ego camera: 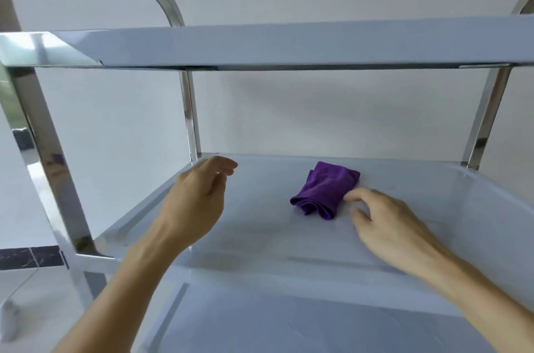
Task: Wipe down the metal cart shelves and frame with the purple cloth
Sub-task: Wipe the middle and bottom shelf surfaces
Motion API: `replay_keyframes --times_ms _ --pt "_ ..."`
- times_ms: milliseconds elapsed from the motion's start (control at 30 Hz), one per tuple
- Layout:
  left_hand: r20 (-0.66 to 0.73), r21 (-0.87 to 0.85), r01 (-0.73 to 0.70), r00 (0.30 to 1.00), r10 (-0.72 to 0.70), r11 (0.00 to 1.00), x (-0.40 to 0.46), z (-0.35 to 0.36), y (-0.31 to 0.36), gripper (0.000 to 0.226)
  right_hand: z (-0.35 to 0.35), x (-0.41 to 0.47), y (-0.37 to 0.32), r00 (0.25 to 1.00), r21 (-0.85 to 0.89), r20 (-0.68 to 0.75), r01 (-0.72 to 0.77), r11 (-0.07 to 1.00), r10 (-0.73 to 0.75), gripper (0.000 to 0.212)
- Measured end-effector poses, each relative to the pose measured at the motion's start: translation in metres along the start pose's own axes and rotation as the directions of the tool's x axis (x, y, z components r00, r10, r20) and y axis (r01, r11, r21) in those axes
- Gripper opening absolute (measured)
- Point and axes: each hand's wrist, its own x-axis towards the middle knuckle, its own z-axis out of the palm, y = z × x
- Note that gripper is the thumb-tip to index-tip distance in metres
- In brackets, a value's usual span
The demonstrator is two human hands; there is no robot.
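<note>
Right hand [384, 225] is hovering, fingers loosely curled, holding nothing; just beyond its fingertips the soft, light, folded purple cloth [325, 189] is lying, likely easy to pinch at any fold; left hand [196, 202] is hanging relaxed.

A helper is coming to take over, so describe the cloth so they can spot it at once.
Look at the metal cart's middle shelf, under the top shelf. The purple cloth lies folded near its centre, beside the right hand fingertips. It is the only coloured thing on the pale tray.
</note>
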Motion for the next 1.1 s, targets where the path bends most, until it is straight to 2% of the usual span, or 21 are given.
replay_keyframes --times_ms 133,200,267,367,467,567,700,767,833,933,1033,1100 --pt "0.019 0.029 0.084 0.996 -0.085 0.996 -0.001 0.005 -0.025 0.04 -0.002 0.025 -0.006 0.99 0.083 -0.12 -0.067 0.994 0.077 0.025" --pt "0.013 0.006 0.121 0.993 -0.121 0.993 -0.002 0.008 -0.031 0.041 0.005 0.04 -0.015 0.99 0.102 -0.098 -0.087 0.991 0.097 0.036" --pt "0.014 -0.01 0.093 0.996 -0.093 0.996 -0.004 0.01 -0.034 0.041 0.016 0.058 -0.027 0.991 0.1 -0.048 -0.118 0.988 0.123 0.045" --pt "0.115 0.08 -0.011 0.993 0.002 0.997 -0.008 0.011 -0.04 0.042 0.038 0.085 -0.045 0.97 -0.043 0.091 -0.221 0.974 0.224 0.049" --pt "0.258 0.27 -0.078 0.966 0.006 0.96 -0.009 0.013 -0.045 0.041 0.057 0.101 -0.063 0.916 -0.244 0.227 -0.276 0.93 0.331 0.058" --pt "0.329 0.354 -0.081 0.943 -0.043 0.932 -0.005 0.016 -0.043 0.042 0.068 0.095 -0.088 0.92 -0.267 0.333 -0.118 0.956 0.207 0.059" --pt "0.387 0.373 -0.076 0.919 -0.081 0.925 0.0 0.017 -0.044 0.043 0.058 0.049 -0.093 0.881 -0.085 0.469 0.116 0.99 -0.063 0.064" --pt "0.392 0.357 -0.09 0.918 -0.062 0.93 0.001 0.016 -0.044 0.041 0.039 0.029 -0.077 0.857 0.009 0.501 0.131 0.991 -0.117 0.065" --pt "0.389 0.334 -0.096 0.92 -0.044 0.938 0.001 0.015 -0.043 0.041 0.009 0.019 -0.052 0.848 0.047 0.526 0.054 0.997 -0.071 0.062" --pt "0.382 0.346 -0.095 0.923 -0.047 0.933 0.001 0.015 -0.038 0.04 -0.038 0.012 -0.006 0.874 0.013 0.473 -0.133 0.991 0.111 0.058" --pt "0.327 0.417 -0.144 0.945 0.0 0.897 0.0 0.017 -0.029 0.037 -0.061 0.003 0.039 0.92 -0.004 0.303 -0.26 0.966 0.249 0.052" --pt "0.285 0.389 -0.157 0.958 0.044 0.908 0.001 0.023 -0.017 0.038 -0.059 0.004 0.055 0.923 -0.018 0.225 -0.317 0.948 0.313 0.045"
